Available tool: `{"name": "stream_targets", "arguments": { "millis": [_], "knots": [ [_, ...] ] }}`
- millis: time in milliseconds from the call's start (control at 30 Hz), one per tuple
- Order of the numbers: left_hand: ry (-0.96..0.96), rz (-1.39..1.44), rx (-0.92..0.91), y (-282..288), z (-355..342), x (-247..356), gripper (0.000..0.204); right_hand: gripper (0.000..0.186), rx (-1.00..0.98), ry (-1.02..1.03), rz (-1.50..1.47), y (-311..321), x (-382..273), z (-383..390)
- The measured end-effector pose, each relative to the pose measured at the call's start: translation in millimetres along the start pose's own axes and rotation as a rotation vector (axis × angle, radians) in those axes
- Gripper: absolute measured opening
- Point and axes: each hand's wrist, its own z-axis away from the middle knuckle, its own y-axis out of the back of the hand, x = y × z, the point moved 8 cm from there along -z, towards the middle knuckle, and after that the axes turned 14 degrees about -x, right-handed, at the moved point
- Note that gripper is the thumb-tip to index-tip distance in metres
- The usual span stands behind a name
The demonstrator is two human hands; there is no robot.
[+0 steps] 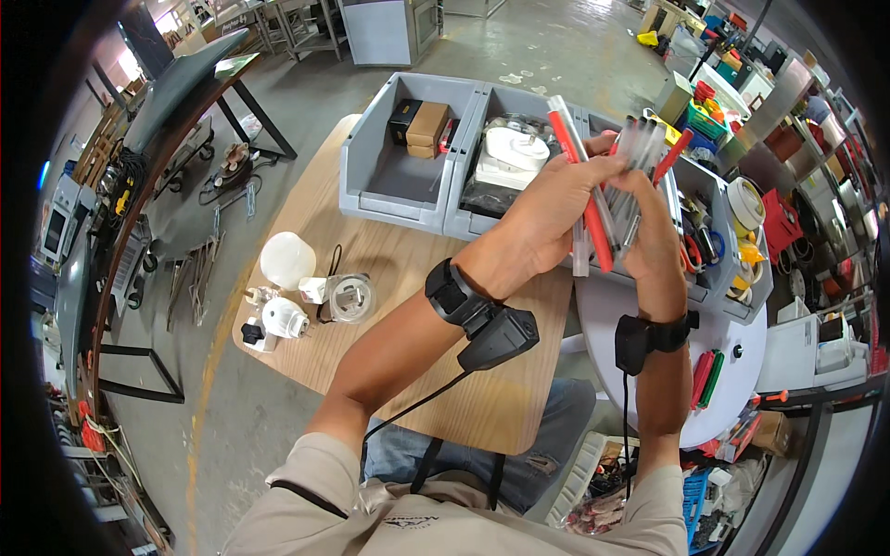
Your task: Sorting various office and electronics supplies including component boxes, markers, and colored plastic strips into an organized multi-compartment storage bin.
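While L hand (553, 206) clasps pens (594, 225) — red + clear — R hand (655, 239) grips more, slim, straight, mostly see-thru.

Dark printed lettering, with a small dark emblem, stands on the chest of the beige short-sleeved fabric shirt (464, 532), near the lower edge of the view. Small pale markings stand on the black rectangular box (403, 121) inside the leftmost open-topped grey plastic bin (373, 201); these are too small to be read.
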Motion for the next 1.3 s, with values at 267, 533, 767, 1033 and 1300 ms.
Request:
{"name": "stream_targets", "arguments": {
  "millis": [267,533,767,1033,1300],
  "knots": [
    [-0.05,-0.044,-0.182,-5.4,-2.0,5.8,0.06,0.032,-0.019,0.064,0.052,-8.9,-9.0,2.5],
    [0.013,-0.038,-0.038,-0.4,0.3,0.5,0.038,0.047,-0.12,-0.028,0.044,-19.3,-10.2,8.1],
    [-0.004,-0.099,-0.046,-1.2,4.3,5.2,0.041,0.051,-0.186,-0.018,0.215,-18.2,-7.9,5.7],
    [-0.094,-0.082,0.004,-6.8,4.3,11.3,0.061,0.041,-0.165,0.086,0.209,-24.6,-10.8,4.3],
    [-0.183,-0.079,0.005,-4.2,3.5,17.7,0.073,0.043,-0.183,0.185,0.22,-27.3,-14.9,5.0]
  ]
}}
